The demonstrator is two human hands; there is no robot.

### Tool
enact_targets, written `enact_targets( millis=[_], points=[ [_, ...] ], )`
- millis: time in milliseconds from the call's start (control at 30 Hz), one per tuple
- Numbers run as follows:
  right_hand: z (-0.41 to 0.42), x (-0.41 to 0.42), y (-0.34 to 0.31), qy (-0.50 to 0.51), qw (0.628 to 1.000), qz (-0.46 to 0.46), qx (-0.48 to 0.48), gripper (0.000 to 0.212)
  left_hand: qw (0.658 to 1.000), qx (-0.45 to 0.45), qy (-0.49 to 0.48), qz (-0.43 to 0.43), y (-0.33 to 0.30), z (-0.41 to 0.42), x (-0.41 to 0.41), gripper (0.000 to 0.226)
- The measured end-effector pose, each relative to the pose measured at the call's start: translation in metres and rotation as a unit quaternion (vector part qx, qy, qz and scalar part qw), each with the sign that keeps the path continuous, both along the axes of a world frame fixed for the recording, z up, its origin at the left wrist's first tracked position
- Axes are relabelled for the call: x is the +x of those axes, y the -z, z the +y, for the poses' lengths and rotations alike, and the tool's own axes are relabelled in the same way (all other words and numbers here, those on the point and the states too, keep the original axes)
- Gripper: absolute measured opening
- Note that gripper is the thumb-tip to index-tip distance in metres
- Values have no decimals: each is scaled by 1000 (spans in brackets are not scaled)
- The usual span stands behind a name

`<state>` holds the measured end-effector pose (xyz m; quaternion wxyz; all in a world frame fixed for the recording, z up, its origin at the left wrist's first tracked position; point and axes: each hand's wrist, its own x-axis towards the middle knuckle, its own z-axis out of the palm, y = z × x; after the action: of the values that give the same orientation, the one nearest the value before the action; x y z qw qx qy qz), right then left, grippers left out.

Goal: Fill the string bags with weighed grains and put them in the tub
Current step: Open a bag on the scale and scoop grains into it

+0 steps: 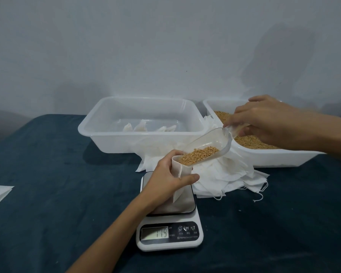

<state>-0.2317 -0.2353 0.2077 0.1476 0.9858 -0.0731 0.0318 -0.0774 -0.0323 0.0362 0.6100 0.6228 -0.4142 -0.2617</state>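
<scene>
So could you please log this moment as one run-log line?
left hand: holds string bag over scale | right hand: tips scoop of grains into it | tub: holds filled bags

Two tubs: one (98, 123) holds about four filled bags (141, 126), the other (264, 158) grain. One scale (168, 229), one scoop (209, 143), one open bag (180, 170), one heap of empty bags (224, 178), two hands, left (165, 184) and right (268, 121).
</scene>
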Motion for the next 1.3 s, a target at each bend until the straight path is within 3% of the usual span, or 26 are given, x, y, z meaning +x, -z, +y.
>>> enact_targets(
  millis=[1300],
  points=[
    [2, -1, 4, 1, 1000, -4, -9, 30, 999, -8, 15, 44, -6, 3, 4, 50]
  ],
)
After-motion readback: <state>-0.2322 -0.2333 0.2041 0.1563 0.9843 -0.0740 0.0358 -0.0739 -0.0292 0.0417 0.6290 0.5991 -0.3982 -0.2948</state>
